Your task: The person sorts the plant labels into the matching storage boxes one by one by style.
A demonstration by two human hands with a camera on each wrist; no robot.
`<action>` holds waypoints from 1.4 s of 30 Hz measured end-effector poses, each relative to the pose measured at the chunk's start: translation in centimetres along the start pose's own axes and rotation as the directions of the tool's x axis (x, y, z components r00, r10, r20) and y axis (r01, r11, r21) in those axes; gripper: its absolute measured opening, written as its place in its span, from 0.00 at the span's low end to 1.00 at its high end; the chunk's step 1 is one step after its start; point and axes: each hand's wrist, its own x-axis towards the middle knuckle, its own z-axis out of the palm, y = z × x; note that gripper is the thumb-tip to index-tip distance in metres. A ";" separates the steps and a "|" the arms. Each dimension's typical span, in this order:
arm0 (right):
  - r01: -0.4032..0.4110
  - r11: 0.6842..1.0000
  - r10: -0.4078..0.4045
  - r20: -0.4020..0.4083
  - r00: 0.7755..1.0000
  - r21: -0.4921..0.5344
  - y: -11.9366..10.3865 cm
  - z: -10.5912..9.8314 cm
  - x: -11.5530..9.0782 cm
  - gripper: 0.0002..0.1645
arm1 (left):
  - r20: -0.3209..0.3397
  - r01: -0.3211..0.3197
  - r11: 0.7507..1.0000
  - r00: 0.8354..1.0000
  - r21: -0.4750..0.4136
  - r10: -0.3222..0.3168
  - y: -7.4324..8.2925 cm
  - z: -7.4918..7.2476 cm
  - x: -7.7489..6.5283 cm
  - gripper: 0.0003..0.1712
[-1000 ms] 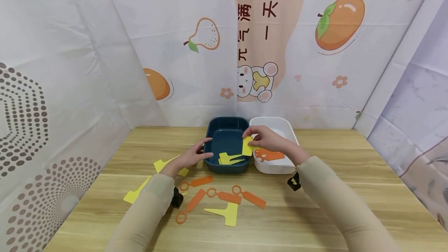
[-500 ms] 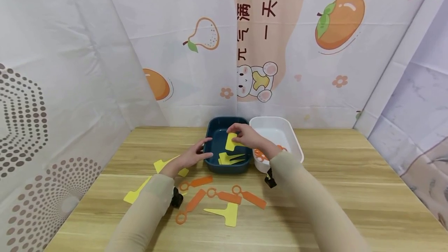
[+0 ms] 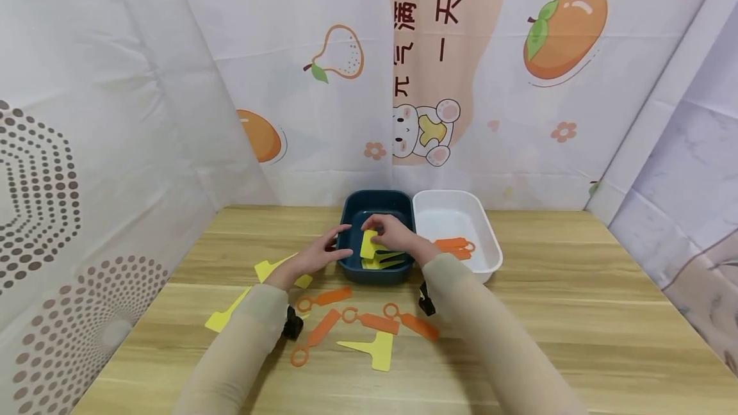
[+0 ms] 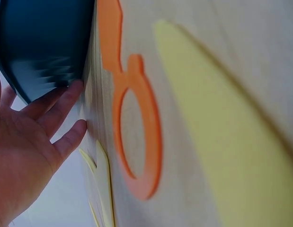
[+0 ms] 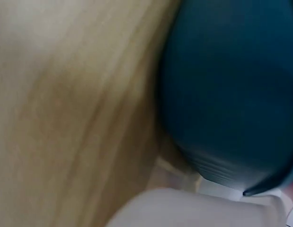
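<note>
My right hand [image 3: 394,235] pinches a yellow T-shaped plant label [image 3: 369,244] by its stem side, low inside the dark blue basin [image 3: 377,279]. Under it, more yellow labels [image 3: 375,264] lie in the basin. At the basin's left side, my left hand [image 3: 314,255] rests with fingers spread against the wall; in the left wrist view the left hand [image 4: 32,151] touches the blue basin [image 4: 42,42] near its base. The right wrist view has the basin [image 5: 226,94] up close, with the right hand nearly out of sight.
A white basin [image 3: 492,255] with several orange loop labels [image 3: 452,247] stands right of the blue one. On the wooden table lie more orange labels [image 3: 377,323] and yellow labels [image 3: 380,351], some partly behind my left arm. A printed curtain [image 3: 323,171] hangs behind.
My right hand has carried the yellow label left from the white basin's edge, then down into the blue basin. The left hand has stayed at the basin's side.
</note>
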 end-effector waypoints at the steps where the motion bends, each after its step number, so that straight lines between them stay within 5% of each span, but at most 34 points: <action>1: -0.008 1.000 0.008 0.008 1.000 -0.003 0.0 0.1 0.1 0.15 | 0.000 -0.002 1.000 1.000 0.001 0.002 0.0 0.0 0.0 0.38; 17: -0.143 0.984 0.153 0.103 0.983 -0.102 0.8 1.0 1.1 0.13 | -0.002 0.004 1.000 1.000 -0.006 -0.004 0.0 0.1 0.1 0.37; 27: -0.068 0.995 0.072 0.039 0.997 -0.073 0.3 0.5 0.9 0.12 | -0.003 0.006 1.000 1.000 0.001 -0.006 -0.1 0.0 0.1 0.37; 35: -0.013 1.000 0.013 -0.033 0.999 -0.009 -1.7 -2.1 -0.5 0.10 | -0.004 0.001 1.000 1.000 -0.012 -0.001 -0.1 0.0 0.1 0.37; 42: 0.041 0.999 -0.041 -0.014 0.999 0.007 -2.3 -4.0 -2.7 0.10 | -0.007 0.009 1.000 1.000 0.001 -0.009 0.1 0.1 0.0 0.38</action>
